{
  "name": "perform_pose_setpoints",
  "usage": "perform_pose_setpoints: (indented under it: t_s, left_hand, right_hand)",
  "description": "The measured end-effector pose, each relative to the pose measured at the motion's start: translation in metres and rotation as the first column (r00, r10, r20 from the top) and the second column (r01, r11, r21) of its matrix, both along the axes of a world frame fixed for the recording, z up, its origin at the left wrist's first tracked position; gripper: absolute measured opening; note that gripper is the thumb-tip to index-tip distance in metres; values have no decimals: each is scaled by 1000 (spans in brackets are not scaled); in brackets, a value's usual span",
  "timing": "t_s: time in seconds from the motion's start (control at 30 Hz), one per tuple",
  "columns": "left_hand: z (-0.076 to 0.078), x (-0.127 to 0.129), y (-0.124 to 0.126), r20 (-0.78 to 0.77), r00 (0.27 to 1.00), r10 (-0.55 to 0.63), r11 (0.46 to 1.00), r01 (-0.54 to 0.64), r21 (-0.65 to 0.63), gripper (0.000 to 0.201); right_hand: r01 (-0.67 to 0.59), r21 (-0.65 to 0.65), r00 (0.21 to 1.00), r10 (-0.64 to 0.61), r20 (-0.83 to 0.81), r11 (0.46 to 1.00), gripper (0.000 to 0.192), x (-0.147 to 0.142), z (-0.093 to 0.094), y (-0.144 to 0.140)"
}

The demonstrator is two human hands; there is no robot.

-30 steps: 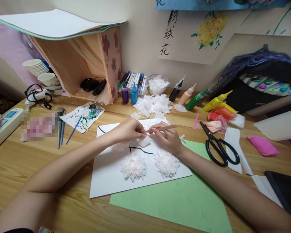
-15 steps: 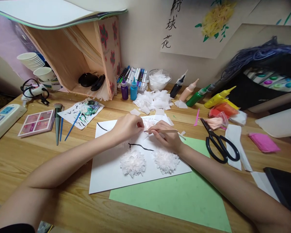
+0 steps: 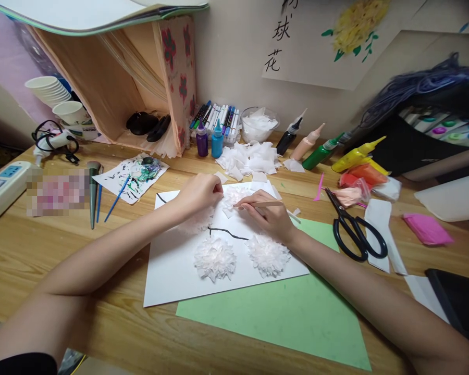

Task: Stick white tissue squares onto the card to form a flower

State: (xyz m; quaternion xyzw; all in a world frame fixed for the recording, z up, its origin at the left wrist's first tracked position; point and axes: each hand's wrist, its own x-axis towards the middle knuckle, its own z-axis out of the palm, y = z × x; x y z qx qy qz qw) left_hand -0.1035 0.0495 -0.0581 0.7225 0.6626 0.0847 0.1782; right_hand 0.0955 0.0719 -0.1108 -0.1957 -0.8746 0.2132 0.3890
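My right hand point(image 3: 271, 217) pinches a thin brown stick point(image 3: 271, 203), its tip over a fluffy white paper flower point(image 3: 238, 196) at the top of a white sheet point(image 3: 172, 278). Beside that flower, my left hand point(image 3: 203, 191) is closed with its fingertips together; whatever they may hold is hidden. Under my left wrist another paper flower point(image 3: 197, 223) is partly covered. Two more tissue flowers, a left one point(image 3: 216, 259) and a right one point(image 3: 269, 256), lie on the lower part of the sheet, below a black painted line point(image 3: 229, 233).
Behind the sheet lies a pile of white tissue squares point(image 3: 248, 160), with a bowl point(image 3: 258, 125) of more. Paint bottles point(image 3: 323, 152) stand along the wall. Black-handled scissors point(image 3: 355, 232) lie at right. Green paper point(image 3: 281, 323) sits under the sheet. Brushes point(image 3: 93, 195) rest at left.
My left hand has drawn back a little to the left, away from the stick's tip, baring more of the upper flower. My right hand stays nearly in place.
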Motion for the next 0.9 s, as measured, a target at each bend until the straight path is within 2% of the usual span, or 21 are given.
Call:
perform_pose_setpoints:
  t_s: [0.23, 0.43, 0.63, 0.9]
  left_hand:
    - [-4, -6, 5, 0, 1000, -13, 999, 13, -32, 13]
    - [-7, -7, 5, 13, 1000, -15, 999, 15, -30, 15]
    - [-7, -8, 7, 5, 1000, -23, 999, 23, -32, 15]
    - [-4, -6, 7, 9, 1000, 7, 998, -7, -56, 12]
  right_hand:
    - [61, 1, 998, -61, 1, 998, 17, -3, 1, 1]
    - [20, -27, 995, -23, -99, 999, 20, -1, 4, -1]
    - [-47, -5, 998, 47, -30, 999, 16, 1, 1, 0]
    - [39, 19, 999, -38, -32, 999, 17, -1, 1, 0]
